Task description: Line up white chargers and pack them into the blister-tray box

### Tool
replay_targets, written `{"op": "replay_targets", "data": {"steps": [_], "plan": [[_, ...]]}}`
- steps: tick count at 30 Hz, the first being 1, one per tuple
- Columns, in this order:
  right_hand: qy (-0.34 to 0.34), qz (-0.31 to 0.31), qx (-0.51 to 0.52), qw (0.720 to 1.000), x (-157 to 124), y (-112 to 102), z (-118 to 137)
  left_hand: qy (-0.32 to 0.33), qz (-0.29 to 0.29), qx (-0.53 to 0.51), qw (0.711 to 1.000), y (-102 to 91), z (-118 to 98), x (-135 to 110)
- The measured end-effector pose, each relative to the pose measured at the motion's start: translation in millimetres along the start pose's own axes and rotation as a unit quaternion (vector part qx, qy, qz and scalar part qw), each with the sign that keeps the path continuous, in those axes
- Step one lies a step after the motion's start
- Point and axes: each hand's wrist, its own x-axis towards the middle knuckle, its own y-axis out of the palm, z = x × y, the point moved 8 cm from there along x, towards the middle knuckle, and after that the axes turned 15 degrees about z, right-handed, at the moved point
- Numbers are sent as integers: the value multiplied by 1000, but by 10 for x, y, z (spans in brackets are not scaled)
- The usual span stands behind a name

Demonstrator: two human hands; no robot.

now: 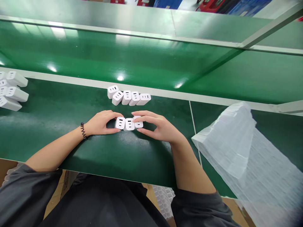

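Three white USB chargers stand side by side on the green bench, ports facing up. My left hand (105, 123) grips the left charger (120, 123) between thumb and fingers. On the other side, my right hand (156, 124) closes around the right charger (139, 124), its fingers partly covering the top. Between them the middle charger (129, 124) touches both neighbours. Just behind my hands, several more white chargers (127, 97) form an uneven row, some tilted.
More white chargers (16, 94) are grouped at the far left. A translucent white plastic sheet (227, 142) lies crumpled over the right side of the green bench (146, 164). A pale rail (90, 82) and a glossy green panel (99, 53) run along the back. Cardboard shows below the front edge.
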Motion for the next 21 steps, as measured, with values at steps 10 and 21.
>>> {"op": "replay_targets", "data": {"steps": [10, 21], "plan": [[-6, -61, 28, 998, 40, -34, -40, -2, -1, 9, 1000, -8, -15, 0], [5, 34, -16, 999, 77, 149, 75, 39, -22, 60, 997, 44, -119, -25]]}}
